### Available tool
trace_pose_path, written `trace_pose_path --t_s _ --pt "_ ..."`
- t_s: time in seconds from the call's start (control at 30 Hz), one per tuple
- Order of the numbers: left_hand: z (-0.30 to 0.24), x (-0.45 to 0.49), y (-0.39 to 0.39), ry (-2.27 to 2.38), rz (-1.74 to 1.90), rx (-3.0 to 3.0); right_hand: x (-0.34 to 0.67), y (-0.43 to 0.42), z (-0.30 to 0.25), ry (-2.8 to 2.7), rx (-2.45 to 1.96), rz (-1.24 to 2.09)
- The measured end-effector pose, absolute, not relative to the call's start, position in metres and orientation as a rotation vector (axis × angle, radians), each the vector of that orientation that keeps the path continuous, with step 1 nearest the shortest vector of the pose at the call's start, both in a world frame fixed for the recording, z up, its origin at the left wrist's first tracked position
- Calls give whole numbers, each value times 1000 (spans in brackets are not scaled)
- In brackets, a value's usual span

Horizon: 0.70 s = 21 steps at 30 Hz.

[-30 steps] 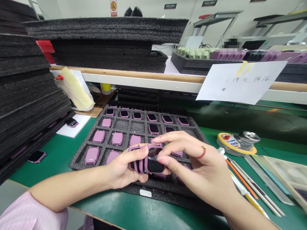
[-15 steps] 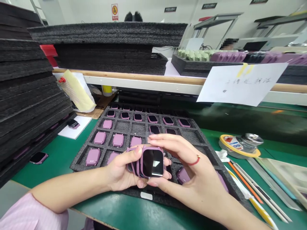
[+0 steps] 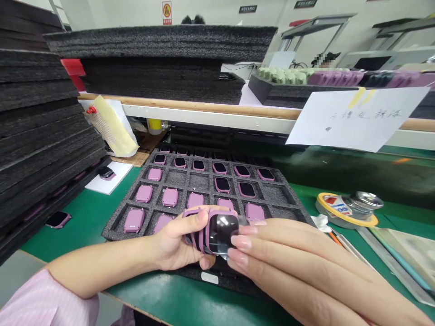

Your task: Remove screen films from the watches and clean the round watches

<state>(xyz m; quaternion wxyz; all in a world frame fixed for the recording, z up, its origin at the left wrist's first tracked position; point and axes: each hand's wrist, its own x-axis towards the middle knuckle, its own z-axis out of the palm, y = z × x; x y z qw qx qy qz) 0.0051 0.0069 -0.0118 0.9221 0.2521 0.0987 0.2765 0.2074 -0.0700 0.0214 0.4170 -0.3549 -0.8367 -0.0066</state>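
Observation:
My left hand [image 3: 176,242] is closed around a small stack of pink-purple smartwatch bodies [image 3: 204,233], held above the tray. The front smartwatch [image 3: 219,228] has its dark, shiny screen turned toward me. A piece of clear film [image 3: 244,220] shows at that screen's right side, and a clear edge also shows below it. My right hand [image 3: 302,269] is closed at this film, its fingertips over the screen's right edge; its thumb is hidden. Below is a black foam tray [image 3: 176,179] with smartwatches in its pockets, some screen up, others back up.
Tall stacks of black foam trays [image 3: 41,136] rise at left. Beside them lie a loose smartwatch [image 3: 58,219] and another on white paper [image 3: 117,177]. A tape roll [image 3: 331,210] and long tools stand at right. A shelf [image 3: 204,112] with a hanging paper sheet [image 3: 353,120] crosses behind.
My right hand has turned from spanning the front watch's top and bottom to bringing its fingertips together at the screen's right side. My left hand keeps the stack, shifted slightly right in view.

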Motion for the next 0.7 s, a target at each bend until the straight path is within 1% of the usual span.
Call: trace_pose_path --t_s 0.2,0.3,0.37,0.47,0.57,0.7 --pt "-13 4 6 233 585 524 203 -50 30 -2252 -742 -15" --pt "-13 6 6 253 623 547 198 -38 28 -2211 -711 -92" --pt "-14 8 5 256 645 604 192 -33 24 -2154 -767 -93" --pt "-17 10 4 331 677 671 185 -29 16 -2123 -869 82" --pt "-17 10 4 435 703 601 186 -28 15 -2032 -857 229" --pt "-12 9 7 355 631 567 190 -25 19 -1991 -808 239"
